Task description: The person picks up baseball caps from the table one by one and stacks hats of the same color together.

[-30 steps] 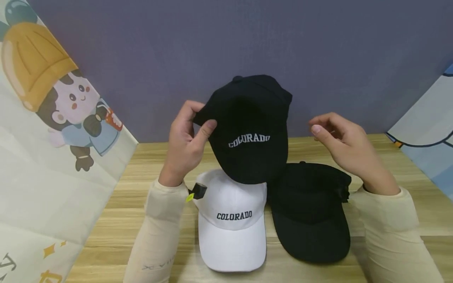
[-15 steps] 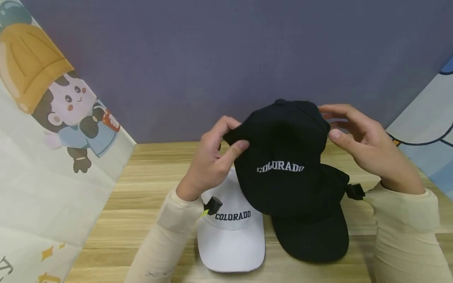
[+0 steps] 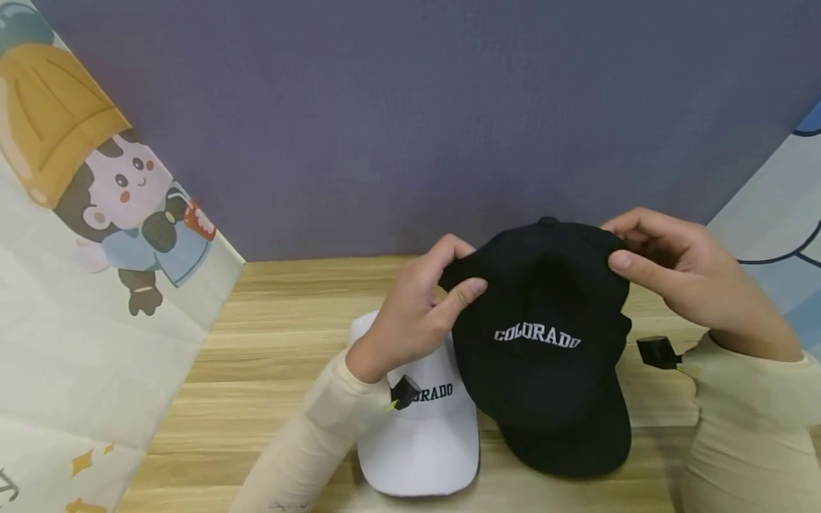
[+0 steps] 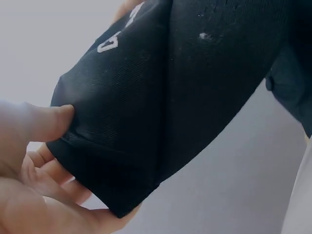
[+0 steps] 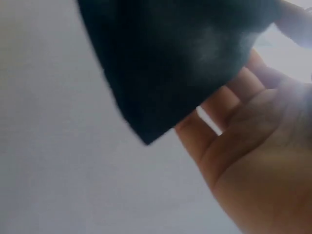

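Note:
A black baseball cap [image 3: 541, 377] with white COLORADO lettering is held up, its visor pointing toward me. My left hand [image 3: 417, 313] pinches its left edge, thumb in front and fingers behind; the left wrist view shows the same grip on the dark cloth [image 4: 122, 107]. On the opposite edge, my right hand [image 3: 689, 274] holds the cap between thumb and fingers. Behind the held cap, a second black cap [image 3: 580, 456] is mostly hidden, its visor showing below. To the left sits a white cap [image 3: 420, 456] with black lettering, partly covered by my left hand and wrist.
The caps are over a wood-grain table [image 3: 269, 370]. A grey-blue panel [image 3: 410, 128] stands along the back. At the left is a pale sheet with a cartoon figure [image 3: 122, 192], and another printed sheet [image 3: 776, 228] is at the right.
The held black cap has moved right and down, from above the white cap to over the second black cap. My right hand, free at first, has taken its right edge.

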### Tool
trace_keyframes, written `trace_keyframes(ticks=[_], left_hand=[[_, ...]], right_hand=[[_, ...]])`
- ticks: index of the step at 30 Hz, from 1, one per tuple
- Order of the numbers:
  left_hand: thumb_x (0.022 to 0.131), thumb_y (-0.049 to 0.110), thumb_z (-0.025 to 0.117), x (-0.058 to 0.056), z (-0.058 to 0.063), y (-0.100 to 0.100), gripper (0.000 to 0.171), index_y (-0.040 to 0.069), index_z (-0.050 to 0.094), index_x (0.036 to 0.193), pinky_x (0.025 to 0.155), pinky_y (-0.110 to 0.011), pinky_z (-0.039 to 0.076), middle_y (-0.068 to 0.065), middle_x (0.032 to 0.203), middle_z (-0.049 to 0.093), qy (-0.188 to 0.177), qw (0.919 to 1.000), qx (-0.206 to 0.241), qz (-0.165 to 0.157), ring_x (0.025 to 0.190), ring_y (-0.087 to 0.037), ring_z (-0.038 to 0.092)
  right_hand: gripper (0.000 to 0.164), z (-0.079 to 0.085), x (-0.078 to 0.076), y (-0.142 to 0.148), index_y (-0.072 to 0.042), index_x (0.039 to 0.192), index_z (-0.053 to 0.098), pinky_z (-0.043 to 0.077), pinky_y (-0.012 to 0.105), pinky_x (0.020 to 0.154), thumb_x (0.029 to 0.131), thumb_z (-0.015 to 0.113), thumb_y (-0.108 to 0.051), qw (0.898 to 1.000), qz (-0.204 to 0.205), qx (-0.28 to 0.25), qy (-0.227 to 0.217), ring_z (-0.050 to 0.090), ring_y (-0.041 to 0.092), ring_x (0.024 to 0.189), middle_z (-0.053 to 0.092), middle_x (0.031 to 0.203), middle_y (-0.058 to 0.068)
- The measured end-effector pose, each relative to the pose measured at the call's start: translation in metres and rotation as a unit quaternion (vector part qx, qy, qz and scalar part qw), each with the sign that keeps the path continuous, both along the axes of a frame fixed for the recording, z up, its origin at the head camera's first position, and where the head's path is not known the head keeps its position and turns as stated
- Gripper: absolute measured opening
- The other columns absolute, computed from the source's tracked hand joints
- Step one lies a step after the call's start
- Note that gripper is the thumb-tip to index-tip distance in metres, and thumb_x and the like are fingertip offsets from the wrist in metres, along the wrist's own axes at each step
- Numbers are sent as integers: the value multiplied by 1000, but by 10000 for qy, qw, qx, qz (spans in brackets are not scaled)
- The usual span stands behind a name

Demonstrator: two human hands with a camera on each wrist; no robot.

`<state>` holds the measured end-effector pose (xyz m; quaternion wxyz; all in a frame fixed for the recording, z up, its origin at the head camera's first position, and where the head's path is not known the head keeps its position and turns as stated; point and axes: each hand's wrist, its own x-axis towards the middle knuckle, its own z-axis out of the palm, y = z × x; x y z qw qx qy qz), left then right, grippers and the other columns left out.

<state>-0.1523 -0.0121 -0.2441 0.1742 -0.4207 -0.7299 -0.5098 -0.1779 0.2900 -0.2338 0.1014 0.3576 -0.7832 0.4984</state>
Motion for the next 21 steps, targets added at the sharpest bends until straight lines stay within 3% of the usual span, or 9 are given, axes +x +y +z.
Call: trace_keyframes(ticks=[5,11,16,19,21], left_hand=[[92,23,53,-8,-18,8,15,12,47,101,68,-25,42,4,91,55,-209,9995,-214,74,78,-7,51],[93,29,52,-15,-33,21,14,19,45,100,67,-23,40,9,86,53,-215,9988,-446,-27,74,-4,47],[93,33,50,-16,-39,29,16,21,43,102,72,-21,40,11,88,53,-372,9961,-780,-159,76,-3,48],[93,32,50,-17,-41,33,17,21,42,104,74,-21,39,12,90,53,-471,9930,-1070,-146,76,-3,49],[94,32,49,-17,-44,35,17,21,42,105,75,-20,38,12,92,53,-572,9898,-1294,-150,78,-3,50]], right_hand=[[22,8,12,5,-9,107,56,35,30,59,88,53,0,9927,-713,946,-215,47,17,67,58,83,9],[7,9,13,16,-13,96,56,33,30,57,90,55,-10,9847,-979,1360,-479,43,16,67,55,76,6],[11,10,10,27,-19,96,55,31,28,56,90,55,-9,9763,-905,1963,-66,42,13,64,50,71,-2],[17,10,8,31,-25,99,53,31,26,55,90,54,-10,9654,-868,2439,314,42,10,64,49,72,-10],[19,9,8,32,-28,103,53,34,26,58,92,52,-12,9601,-776,2670,290,45,10,68,53,78,-13]])
